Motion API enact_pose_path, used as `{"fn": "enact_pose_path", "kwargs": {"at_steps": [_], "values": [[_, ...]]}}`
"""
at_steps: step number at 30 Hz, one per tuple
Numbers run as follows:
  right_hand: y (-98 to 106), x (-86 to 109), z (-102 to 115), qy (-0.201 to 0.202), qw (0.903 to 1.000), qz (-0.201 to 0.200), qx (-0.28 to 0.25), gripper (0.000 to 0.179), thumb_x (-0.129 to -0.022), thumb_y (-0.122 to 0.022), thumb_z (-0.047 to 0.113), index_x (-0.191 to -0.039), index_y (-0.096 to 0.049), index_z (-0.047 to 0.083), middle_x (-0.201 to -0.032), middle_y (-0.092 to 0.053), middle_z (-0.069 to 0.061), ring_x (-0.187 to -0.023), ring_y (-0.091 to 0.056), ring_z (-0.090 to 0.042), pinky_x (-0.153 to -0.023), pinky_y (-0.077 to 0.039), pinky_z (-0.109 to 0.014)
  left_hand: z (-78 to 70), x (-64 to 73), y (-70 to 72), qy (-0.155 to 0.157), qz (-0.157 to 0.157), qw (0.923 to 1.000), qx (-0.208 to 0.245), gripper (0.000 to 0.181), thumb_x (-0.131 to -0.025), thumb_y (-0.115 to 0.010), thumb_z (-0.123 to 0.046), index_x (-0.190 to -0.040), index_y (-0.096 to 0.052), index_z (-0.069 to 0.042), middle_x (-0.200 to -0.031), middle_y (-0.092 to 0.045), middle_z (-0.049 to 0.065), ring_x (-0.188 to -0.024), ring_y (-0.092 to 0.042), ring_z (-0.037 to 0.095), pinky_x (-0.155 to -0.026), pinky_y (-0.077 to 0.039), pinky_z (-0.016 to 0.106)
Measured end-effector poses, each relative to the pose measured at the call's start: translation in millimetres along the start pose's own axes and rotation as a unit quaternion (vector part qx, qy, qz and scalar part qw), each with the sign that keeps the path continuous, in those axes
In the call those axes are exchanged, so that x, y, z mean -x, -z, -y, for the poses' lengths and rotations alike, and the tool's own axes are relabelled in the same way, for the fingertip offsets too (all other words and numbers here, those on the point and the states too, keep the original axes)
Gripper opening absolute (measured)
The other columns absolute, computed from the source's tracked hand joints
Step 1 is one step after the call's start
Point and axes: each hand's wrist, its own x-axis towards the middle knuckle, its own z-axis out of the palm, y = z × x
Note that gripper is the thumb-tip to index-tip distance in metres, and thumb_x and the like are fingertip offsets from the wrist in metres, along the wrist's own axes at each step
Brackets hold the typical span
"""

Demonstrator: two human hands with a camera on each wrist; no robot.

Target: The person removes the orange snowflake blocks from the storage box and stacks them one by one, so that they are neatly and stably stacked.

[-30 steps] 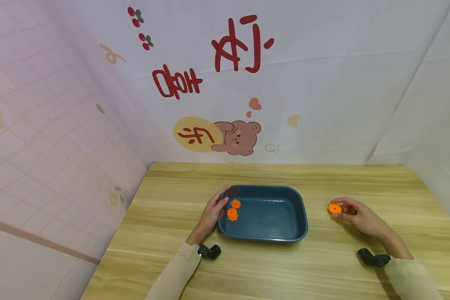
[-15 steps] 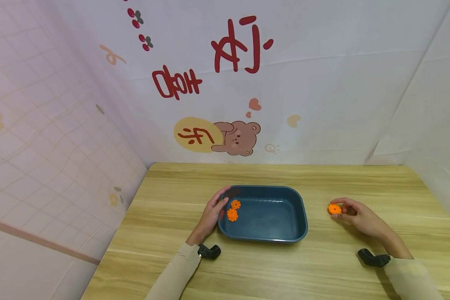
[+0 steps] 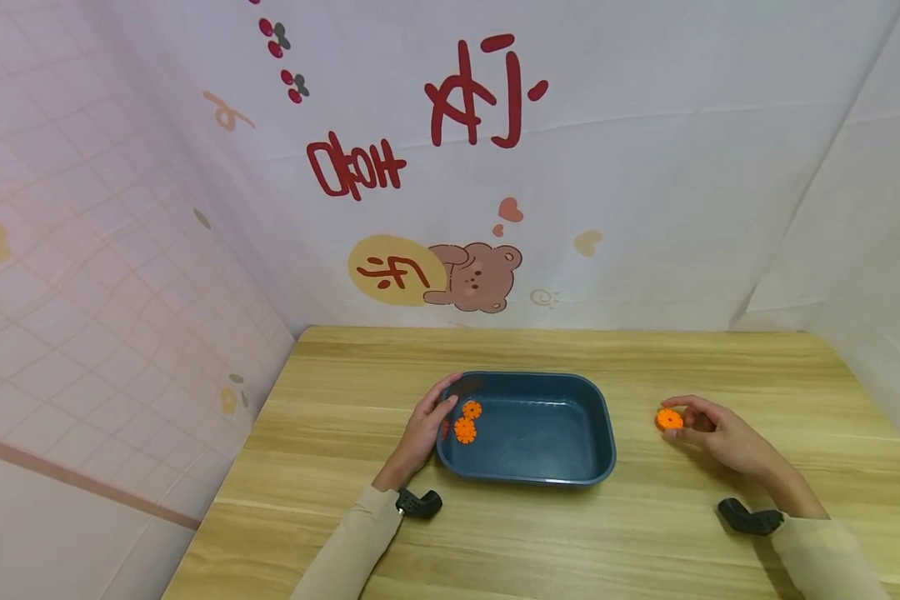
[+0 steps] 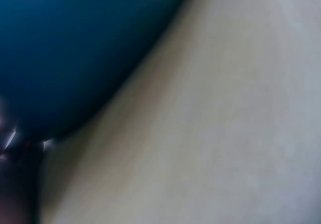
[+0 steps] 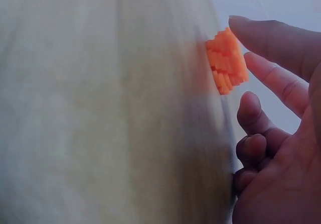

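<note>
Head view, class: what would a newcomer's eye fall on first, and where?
Probably the bright orange stack that the right hand holds, right of the dark blue tray. Next, the tray itself, with the left hand at its left end and more orange pieces inside near that hand. Behind, large red characters stand out on the pale wall.

Head view: your clearest, soft light, pinkish upper left.
Tray (image 3: pixel 525 481): glare along rim.
Table (image 3: pixel 585 542): sheen lower centre, shadow by your right sleeve (image 3: pixel 825 554).
Left wrist view: dim, blurred throughout.
Right wrist view: hazy, table blurred.
</note>
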Motion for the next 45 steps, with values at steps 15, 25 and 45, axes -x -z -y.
{"fn": "enact_pose_path", "kwargs": {"at_steps": [15,25,45], "values": [[15.2,-27.0,30.5,0.02,0.9986,0.026,0.042,0.041,-0.096,-0.063,0.009,-0.135,-0.053,0.003,-0.099,-0.053,-0.009,-0.082,-0.054,-0.011,-0.066,-0.043,-0.025,-0.8,-0.1,0.3,0.0,-0.003,0.9999,-0.01,0.042,-0.105,-0.049,-0.029,-0.147,-0.048,-0.023,-0.153,-0.041,-0.002,-0.136,-0.041,0.02,-0.107,-0.036,0.021],[3.6,-68.6,71.4,0.051,0.9955,0.062,0.05,0.039,-0.096,-0.066,0.015,-0.134,-0.057,0.012,-0.105,-0.058,-0.01,-0.09,-0.056,-0.012,-0.077,-0.049,-0.025,-0.7,0.6,0.1,-0.002,-0.002,0.9999,-0.01,0.043,-0.105,-0.049,-0.029,-0.147,-0.048,-0.022,-0.153,-0.041,-0.003,-0.137,-0.041,0.021,-0.107,-0.036,0.022],[-66.0,-139.3,136.5,0.108,0.9744,0.197,-0.012,0.03,-0.096,-0.065,0.014,-0.125,-0.061,0.006,-0.103,-0.067,-0.008,-0.093,-0.065,-0.026,-0.081,-0.054,-0.028,1.0,-0.6,1.9,-0.013,0.007,0.9999,-0.003,0.043,-0.106,-0.047,-0.026,-0.148,-0.047,-0.018,-0.156,-0.038,0.004,-0.142,-0.036,0.025,-0.108,-0.034,0.019]]}}
